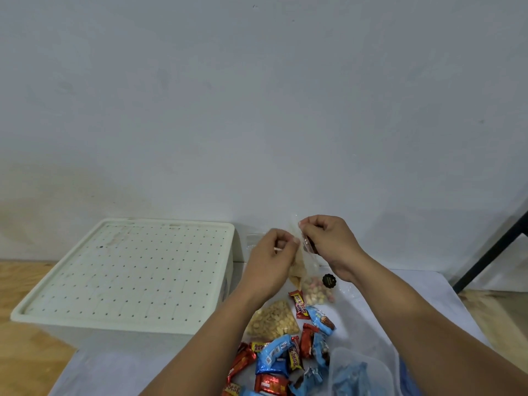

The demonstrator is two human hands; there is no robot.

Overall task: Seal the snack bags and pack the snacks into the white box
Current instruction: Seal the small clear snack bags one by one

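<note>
Both hands hold a clear snack bag (300,265) of pale chips up in the air by its top edge. My left hand (274,252) pinches the left part of the top and my right hand (325,238) pinches the right part. The white box (125,275) with its perforated lid closed stands to the left. Below the hands lie a clear bag of small crackers (271,320), a bag of pink and white candies (317,291) with a black sticker, and several red and blue wrapped snack bars (285,361).
A clear plastic container (360,372) with blue wrappers inside sits at the bottom right. The snacks lie on a white sheet (371,310) over a wooden floor (28,281). A black bar (491,252) leans by the wall at the right.
</note>
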